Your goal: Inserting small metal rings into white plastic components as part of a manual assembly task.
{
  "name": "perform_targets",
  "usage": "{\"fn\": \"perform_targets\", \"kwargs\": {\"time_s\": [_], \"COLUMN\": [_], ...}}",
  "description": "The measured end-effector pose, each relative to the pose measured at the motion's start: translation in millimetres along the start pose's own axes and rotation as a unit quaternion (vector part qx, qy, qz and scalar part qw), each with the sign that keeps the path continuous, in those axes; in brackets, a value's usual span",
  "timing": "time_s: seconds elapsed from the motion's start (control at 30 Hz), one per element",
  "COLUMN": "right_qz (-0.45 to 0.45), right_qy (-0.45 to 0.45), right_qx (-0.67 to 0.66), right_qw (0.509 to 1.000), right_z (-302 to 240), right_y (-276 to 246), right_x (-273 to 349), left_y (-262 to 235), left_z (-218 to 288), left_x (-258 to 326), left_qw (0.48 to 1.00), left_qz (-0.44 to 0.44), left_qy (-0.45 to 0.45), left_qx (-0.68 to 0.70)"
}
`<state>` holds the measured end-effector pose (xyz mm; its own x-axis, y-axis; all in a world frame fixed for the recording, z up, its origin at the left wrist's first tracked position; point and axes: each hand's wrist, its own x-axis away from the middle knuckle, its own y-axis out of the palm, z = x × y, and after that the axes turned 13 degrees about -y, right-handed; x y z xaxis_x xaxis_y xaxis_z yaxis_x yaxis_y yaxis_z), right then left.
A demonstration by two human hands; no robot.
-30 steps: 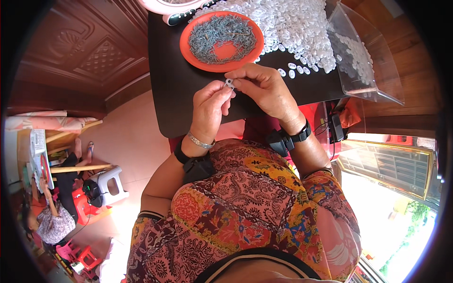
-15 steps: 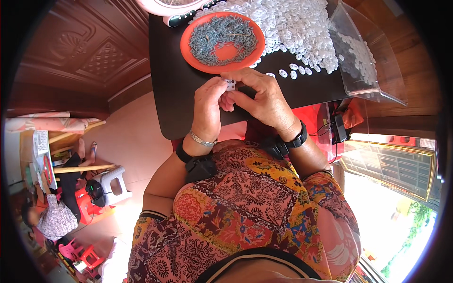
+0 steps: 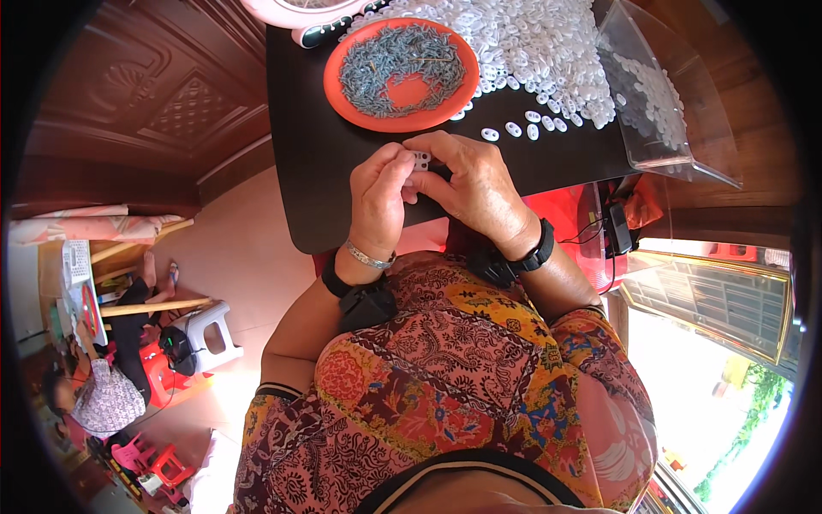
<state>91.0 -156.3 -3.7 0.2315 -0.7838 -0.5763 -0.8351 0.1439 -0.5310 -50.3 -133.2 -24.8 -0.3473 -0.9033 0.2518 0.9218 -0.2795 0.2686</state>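
Over the near edge of the dark table, my left hand (image 3: 377, 195) and my right hand (image 3: 481, 182) meet fingertip to fingertip. Pinched between them are small white plastic pieces (image 3: 422, 160) with dark holes, apparently pressed side by side; fingers cover part of them. Just beyond my hands stands an orange plate (image 3: 338, 106) heaped with thin grey screws (image 3: 377, 73). Several loose white oval two-hole pieces (image 3: 513, 129) lie to the right of the plate, in front of a large pile of the same kind (image 3: 544, 43).
A clear plastic bin (image 3: 638, 137) with more white pieces stands at the table's right end. A pink-and-black object (image 3: 312, 21) sits at the far left of the table (image 3: 317, 188). At left, another person (image 3: 107, 398) sits near a grey stool (image 3: 224, 338).
Both hands have shifted slightly with the white pieces still pinched between them. One more loose white oval on the table is now fully uncovered by my right hand.
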Motion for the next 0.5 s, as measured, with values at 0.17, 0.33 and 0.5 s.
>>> {"fn": "perform_targets", "kwargs": {"time_s": [0.17, 0.33, 0.5], "right_qz": [0.014, 0.022, 0.037], "right_qy": [-0.005, 0.0, -0.05], "right_qx": [-0.023, -0.035, -0.013], "right_qw": [1.0, 0.999, 0.998], "right_z": [3.4, 1.9, 4.5], "right_y": [3.4, 4.1, 9.4], "right_x": [0.2, 0.5, -0.5], "left_y": [-5.0, -3.2, -4.0], "left_z": [-4.0, -6.0, -3.2], "left_x": [-2.3, -1.4, 2.0], "left_qw": [1.0, 1.0, 0.999], "left_qz": [-0.018, -0.009, 0.031], "left_qy": [0.023, 0.026, 0.025], "left_qx": [-0.01, -0.008, -0.037]}}
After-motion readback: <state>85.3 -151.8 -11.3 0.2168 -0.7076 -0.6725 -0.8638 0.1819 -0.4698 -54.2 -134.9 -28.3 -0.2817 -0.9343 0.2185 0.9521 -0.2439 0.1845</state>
